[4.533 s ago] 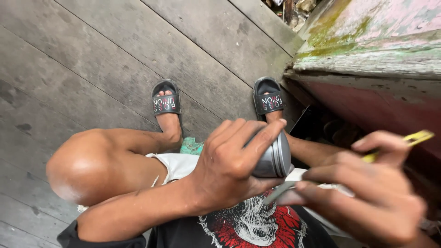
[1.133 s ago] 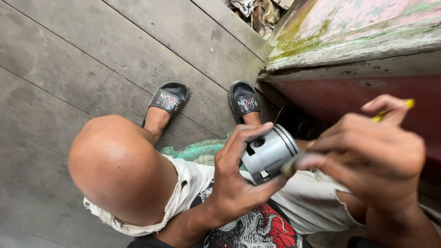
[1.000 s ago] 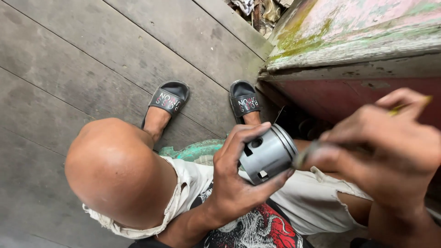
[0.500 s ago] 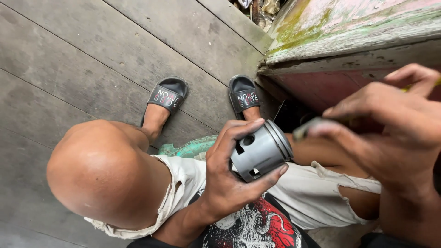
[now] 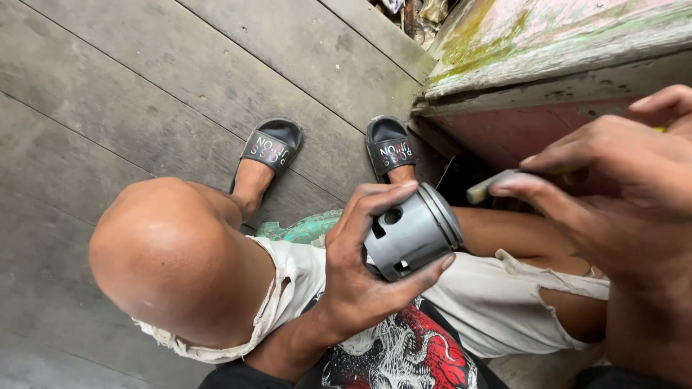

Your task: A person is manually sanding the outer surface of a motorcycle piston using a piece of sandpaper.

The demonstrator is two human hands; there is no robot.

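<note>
Left hand [image 5: 360, 281] wraps fingers and thumb around a grey metal piston [image 5: 412, 232], held above the lap. To its right, apart from it, right hand [image 5: 613, 194] pinches a slim yellow-handled tool [image 5: 497, 184].

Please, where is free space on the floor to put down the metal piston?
The grey plank floor lies bare left of the raised knee and beyond the black sandals. Crowded: the lap, where the left hand holds the piston beside the right hand.

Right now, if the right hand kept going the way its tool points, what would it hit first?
Probably the grey metal piston held in the left hand; the right hand aims its tool tip toward it, though depth is unclear.
</note>
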